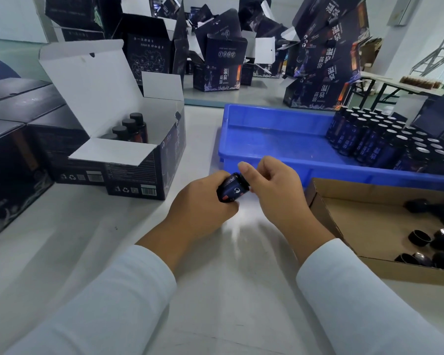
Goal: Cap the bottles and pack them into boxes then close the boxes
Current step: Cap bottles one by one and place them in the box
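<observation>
A white table (215, 290) carries everything here. At its far right sits a blue tray (280, 147), where uncapped bottles (385, 142) crowd the right-hand end. To the left stands an open box (128, 155), lid flap raised, with capped bottles (132, 126) upright in a row inside. A cardboard tray (364, 226) at the near right holds loose black caps (436, 247). Both forearms, in white sleeves, reach forward and meet above the table. The left hand (200, 203) wraps around a dark bottle (232, 188), tilted toward the right. The right hand (274, 185) curls its fingers over the bottle's cap (244, 182) end, thumb raised on top.
</observation>
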